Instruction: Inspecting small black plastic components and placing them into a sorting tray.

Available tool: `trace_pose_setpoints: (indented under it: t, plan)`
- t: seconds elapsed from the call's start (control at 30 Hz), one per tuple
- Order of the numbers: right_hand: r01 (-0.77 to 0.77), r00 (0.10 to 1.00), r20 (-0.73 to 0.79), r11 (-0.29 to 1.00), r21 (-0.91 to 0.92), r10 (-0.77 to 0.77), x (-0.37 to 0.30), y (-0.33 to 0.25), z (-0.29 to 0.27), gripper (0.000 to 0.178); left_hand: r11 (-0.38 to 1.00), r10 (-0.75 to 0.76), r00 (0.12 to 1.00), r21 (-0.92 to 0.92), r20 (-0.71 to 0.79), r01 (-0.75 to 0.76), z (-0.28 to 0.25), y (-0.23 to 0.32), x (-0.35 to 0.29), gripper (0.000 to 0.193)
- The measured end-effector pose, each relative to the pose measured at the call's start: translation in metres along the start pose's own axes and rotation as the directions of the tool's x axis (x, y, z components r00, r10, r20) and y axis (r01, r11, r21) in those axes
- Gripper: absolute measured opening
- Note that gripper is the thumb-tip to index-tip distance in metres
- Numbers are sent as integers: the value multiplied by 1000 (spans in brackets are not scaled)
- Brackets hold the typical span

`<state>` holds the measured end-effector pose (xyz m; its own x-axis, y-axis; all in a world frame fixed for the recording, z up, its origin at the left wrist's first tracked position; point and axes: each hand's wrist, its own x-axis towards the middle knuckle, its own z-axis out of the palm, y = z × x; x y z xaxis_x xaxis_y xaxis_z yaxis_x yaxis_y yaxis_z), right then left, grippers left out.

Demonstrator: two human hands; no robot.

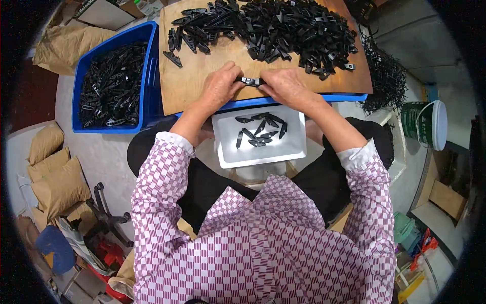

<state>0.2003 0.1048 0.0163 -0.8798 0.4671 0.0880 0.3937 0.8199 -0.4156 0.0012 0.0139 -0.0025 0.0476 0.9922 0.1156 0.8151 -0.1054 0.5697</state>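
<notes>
Between my two hands is a small black plastic part (250,81) with a pale, shiny patch, held just above the near edge of a wooden board (192,86). My left hand (220,86) pinches its left end, and my right hand (287,87) pinches its right end. Fingers cover both ends, so its full shape is hidden. Beyond my hands, a large heap of similar black parts (298,30) spreads over the far side of the board. Below my hands, a white tray (260,157) holds several loose black parts (260,137).
A blue bin (152,66) full of black pieces stands left of the board. Right of it lies a tangle of thin black strands (387,76), near a green bucket (417,124). Brown paper sacks (61,187) and a chair base (109,213) are at the lower left.
</notes>
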Motion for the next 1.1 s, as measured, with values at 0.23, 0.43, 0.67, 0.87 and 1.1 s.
trace_pose_setpoints:
  t: [0.23, 0.43, 0.67, 0.87, 1.1]
  plan:
    - [-62, 997, 53, 998, -4, 62, 1, -10, 2, 21, 998, 60, 997, -39, 52, -58, -8, -3, 1, 17]
    - [-56, 998, -39, 998, -5, 56, 20, -9, 26, 24, 991, 130, 991, -20, 24, -129, -4, -4, 4, 20]
    - [29, 995, -94, 1000, 8, -28, 13, 7, -4, 21, 978, 207, 966, -70, 158, -198, -12, 19, -6, 26]
    - [-256, 960, -188, 915, -311, 205, 13, 39, -2, 20, 991, -9, 999, 130, -45, 15, -32, -5, 59, 37]
    - [-220, 952, -269, 935, -278, 144, 18, 44, 3, 19, 882, 70, 998, 468, 1, -62, -47, -13, 98, 34]
